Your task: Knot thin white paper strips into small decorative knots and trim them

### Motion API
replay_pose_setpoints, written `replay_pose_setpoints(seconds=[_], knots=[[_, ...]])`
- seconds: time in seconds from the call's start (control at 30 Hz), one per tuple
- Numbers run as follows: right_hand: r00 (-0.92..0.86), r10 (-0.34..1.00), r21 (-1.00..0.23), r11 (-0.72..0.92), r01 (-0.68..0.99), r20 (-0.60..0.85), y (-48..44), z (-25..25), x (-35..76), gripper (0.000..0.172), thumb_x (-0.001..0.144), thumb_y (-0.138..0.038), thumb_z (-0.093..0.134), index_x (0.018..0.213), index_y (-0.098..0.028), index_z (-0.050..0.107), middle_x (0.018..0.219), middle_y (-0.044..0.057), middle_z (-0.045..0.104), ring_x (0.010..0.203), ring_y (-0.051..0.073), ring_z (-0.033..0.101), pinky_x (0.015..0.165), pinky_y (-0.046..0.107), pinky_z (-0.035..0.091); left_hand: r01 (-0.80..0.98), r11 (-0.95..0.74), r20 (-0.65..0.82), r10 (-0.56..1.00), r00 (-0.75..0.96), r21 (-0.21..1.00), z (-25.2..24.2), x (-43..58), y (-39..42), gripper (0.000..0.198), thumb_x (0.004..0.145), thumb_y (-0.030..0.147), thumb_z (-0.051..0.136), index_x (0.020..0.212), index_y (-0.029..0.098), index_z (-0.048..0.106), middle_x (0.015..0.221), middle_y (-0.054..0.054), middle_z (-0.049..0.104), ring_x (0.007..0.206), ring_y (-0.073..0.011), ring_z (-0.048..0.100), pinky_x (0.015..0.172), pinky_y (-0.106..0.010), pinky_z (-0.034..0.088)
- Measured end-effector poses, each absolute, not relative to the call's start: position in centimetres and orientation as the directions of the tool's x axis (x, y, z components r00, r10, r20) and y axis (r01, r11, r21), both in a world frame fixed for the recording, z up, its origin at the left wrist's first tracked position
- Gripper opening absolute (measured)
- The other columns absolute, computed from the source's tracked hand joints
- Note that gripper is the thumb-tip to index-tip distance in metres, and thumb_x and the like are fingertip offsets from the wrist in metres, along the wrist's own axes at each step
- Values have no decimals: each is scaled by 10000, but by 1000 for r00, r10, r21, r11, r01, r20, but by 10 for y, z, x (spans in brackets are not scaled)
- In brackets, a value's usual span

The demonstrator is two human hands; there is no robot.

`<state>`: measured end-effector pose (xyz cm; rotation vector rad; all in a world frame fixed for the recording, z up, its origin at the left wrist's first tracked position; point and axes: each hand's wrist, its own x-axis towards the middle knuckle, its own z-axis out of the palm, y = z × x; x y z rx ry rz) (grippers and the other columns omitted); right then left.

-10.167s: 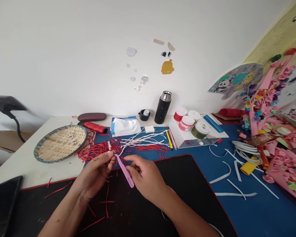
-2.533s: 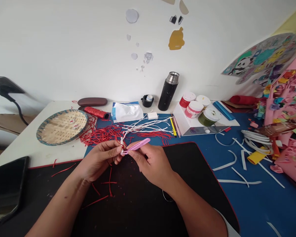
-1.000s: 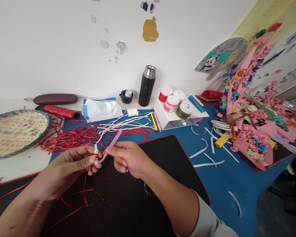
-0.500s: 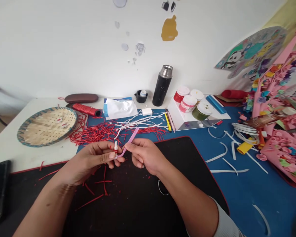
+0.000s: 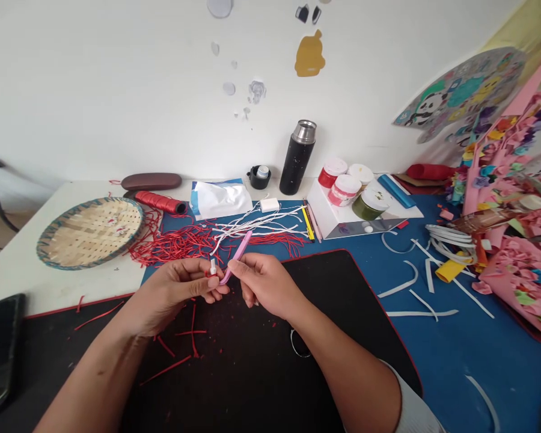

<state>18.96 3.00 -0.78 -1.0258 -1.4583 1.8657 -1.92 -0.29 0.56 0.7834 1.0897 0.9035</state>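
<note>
While our left hand (image 5: 180,290) pinches a small white paper roll (image 5: 213,267), our right hand (image 5: 267,284) grips slim pink plastic tweezers (image 5: 237,255) against it; this winding step likely needs steady tension.

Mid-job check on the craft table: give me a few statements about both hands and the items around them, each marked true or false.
1. The right hand grips the pink tweezers. True.
2. The left hand pinches a small white piece. True.
3. The woven basket sits to the right of the black flask. False: it lies well to the flask's left.
4. The black flask lies on its side. False: it stands upright near the wall.
5. Loose red strands are heaped beside the woven basket. True.
</note>
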Motion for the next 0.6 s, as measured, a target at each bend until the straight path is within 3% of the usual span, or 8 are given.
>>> replay_pose_setpoints(seconds=[0.13, 0.27, 0.37, 0.47, 0.6], knots=[[-440, 892, -988, -41, 146, -102, 29, -8, 191, 352, 1020, -538, 632, 953, -196, 681, 577, -64, 573, 492, 114, 535, 526, 241, 396, -296, 424, -405, 905, 128, 856, 3, -21, -2, 324, 587, 335, 1064, 782, 173, 863, 722, -88, 849, 660, -182, 795, 588, -180, 614], [-353, 927, -903, 256, 344, 129, 29, -6, 194, 204, 1024, -390, 676, 1094, -212, 747, 675, -42, 632, 602, 135, 585, 608, 258, 414, -341, 442, -434, 895, 106, 829, 0, -23, -1, 343, 557, 314, 1077, 776, 164, 859, 721, -87, 852, 640, -179, 795, 594, -185, 628], [-431, 872, -800, 423, 426, 231, 29, -6, 196, 261, 1030, -274, 681, 1286, -234, 714, 852, -3, 762, 714, 161, 671, 696, 277, 456, -358, 464, -451, 884, 124, 810, -1, -24, -1, 348, 548, 296, 1082, 778, 163, 857, 708, -84, 849, 637, -180, 798, 578, -176, 625], [-538, 797, -687, 554, 470, 275, 29, -7, 196, 266, 1062, -230, 640, 1319, -235, 706, 1098, 52, 812, 897, 197, 739, 776, 295, 476, -386, 467, -447, 882, 148, 795, 0, -24, -1, 336, 562, 277, 1078, 783, 157, 856, 690, -83, 842, 612, -167, 788, 557, -162, 616], [-633, 731, -537, 651, 536, 254, 29, -7, 197, 220, 1114, -254, 557, 1219, -205, 743, 1015, 58, 797, 855, 194, 724, 722, 294, 438, -413, 465, -440, 883, 162, 783, 1, -23, -1, 334, 567, 266, 1078, 786, 150, 853, 689, -86, 838, 591, -159, 777, 539, -159, 618]])
